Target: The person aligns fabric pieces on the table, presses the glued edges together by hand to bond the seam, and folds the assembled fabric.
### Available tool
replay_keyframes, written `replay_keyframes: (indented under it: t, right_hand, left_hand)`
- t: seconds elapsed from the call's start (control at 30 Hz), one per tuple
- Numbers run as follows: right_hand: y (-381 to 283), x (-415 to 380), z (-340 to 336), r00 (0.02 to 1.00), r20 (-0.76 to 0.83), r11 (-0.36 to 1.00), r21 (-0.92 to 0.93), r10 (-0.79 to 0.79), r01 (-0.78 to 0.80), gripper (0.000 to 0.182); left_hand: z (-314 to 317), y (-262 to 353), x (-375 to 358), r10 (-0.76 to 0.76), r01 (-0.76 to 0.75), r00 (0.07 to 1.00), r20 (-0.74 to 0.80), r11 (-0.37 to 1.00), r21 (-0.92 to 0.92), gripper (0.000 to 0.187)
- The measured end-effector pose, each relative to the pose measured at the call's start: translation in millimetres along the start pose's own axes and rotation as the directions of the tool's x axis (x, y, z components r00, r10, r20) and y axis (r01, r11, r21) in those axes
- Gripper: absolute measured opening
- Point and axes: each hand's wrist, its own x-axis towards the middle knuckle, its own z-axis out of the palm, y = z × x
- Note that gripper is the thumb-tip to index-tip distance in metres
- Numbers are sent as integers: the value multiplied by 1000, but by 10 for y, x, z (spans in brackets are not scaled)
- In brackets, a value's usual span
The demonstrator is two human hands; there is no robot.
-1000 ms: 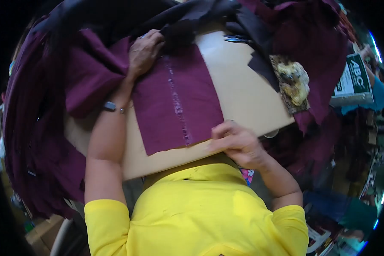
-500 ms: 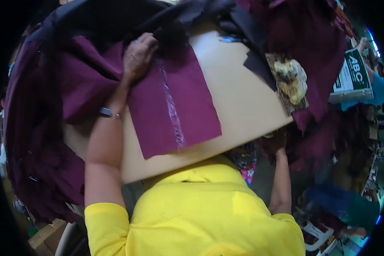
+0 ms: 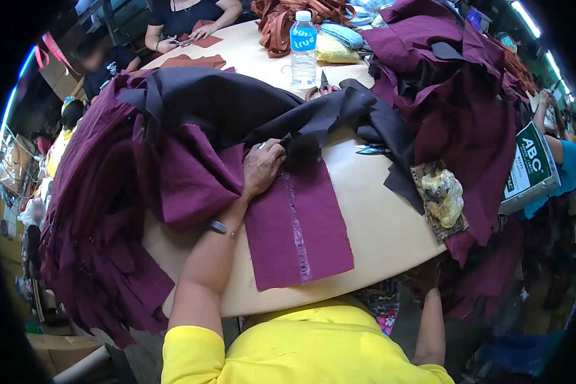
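A maroon cloth panel lies flat on the pale table, with a rough, whitish strip running down its middle. My left hand, with a ring on it, rests at the panel's upper left edge. Its fingers are curled down on the cloth, and their tips are hidden. Dark cloth lies bunched just beyond that hand. My right hand is low at the table's right front edge, in shadow by hanging maroon cloth; its fingers do not show clearly. A yellowish lump sits on a crusted board to the right.
Maroon cloth hangs in a big pile at left; another heap stands at right. A water bottle, red-handled scissors and blue-tipped tools lie beyond. A green ABC can is at far right. A person cuts cloth across the table.
The view has tilted up, bringing the table's far side, the bottle and the other person into sight. My left hand stays at the panel's upper edge; my right hand remains low at the table edge.
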Motion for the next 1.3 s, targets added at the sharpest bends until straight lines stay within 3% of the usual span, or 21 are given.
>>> replay_keyframes:
  t: [0.1,0.2,0.3,0.37,0.43,0.5,0.57,0.6,0.63,0.7,0.77,0.83,0.93,1.0,1.07,1.2,1.3]
  right_hand:
    - [-217,-131,-97,986,-163,999,39,17,-11,97]
    - [-398,-302,-135,995,-94,969,-244,18,-41,95]
    - [-380,-410,-52,998,-60,957,-288,7,-24,80]
    - [-359,-447,-120,999,-10,991,-126,37,-38,63]
    - [-192,-485,-83,988,-135,990,-108,77,-92,47]
    - [202,-574,90,900,-425,954,-220,94,-204,31]
    - [-288,-729,-504,834,-535,981,192,136,-37,24]
    - [-235,-731,-526,728,-666,943,322,160,87,25]
    - [-376,-734,-676,666,-731,919,350,148,180,27]
    - [-736,-669,-1018,549,-834,936,146,-58,319,26]
    - [-1404,-526,-1333,490,-851,842,117,-188,526,25]
    - [-1948,-359,-1446,541,-785,676,223,-303,703,25]
    - [-2863,6,-1495,415,-569,418,133,-710,899,30]
    - [-3340,322,-1260,414,-398,300,319,-819,899,27]
    - [-3629,632,-953,443,-250,317,418,-861,851,29]
    - [-3809,924,-632,614,-4,554,428,-789,714,35]
    - [-3789,934,-514,581,-106,506,384,-807,772,38]
  left_hand:
    - [-3,12,-6,-9,9,1000,0,1000,-19,10]
    - [-33,24,-6,-18,20,999,30,999,-44,11]
    - [-30,19,-9,-13,14,1000,23,999,-45,12]
    - [-15,7,-15,-4,4,1000,10,999,-40,12]
    - [-2,-11,-16,-5,5,1000,13,999,-38,11]
    - [7,-15,-18,-11,11,1000,16,999,-46,11]
    - [-6,-5,-7,-20,21,1000,16,998,-59,10]
    - [-7,-3,-1,-10,10,1000,1,998,-60,10]
    - [-4,-1,1,-2,1,1000,-13,998,-60,10]
    - [-9,-2,-1,-4,3,1000,-12,998,-66,9]
    - [-18,-14,0,-25,27,999,25,996,-81,10]
    - [-37,-15,22,-42,46,998,52,996,-81,10]
    - [-15,-40,-6,-41,45,998,48,995,-92,12]
    - [-10,-45,-7,-57,64,997,59,990,-123,12]
    - [-28,-54,5,-72,82,995,68,983,-164,12]
    - [-67,-58,50,-106,127,990,91,951,-281,10]
    - [-64,-84,57,-110,132,990,84,933,-335,9]
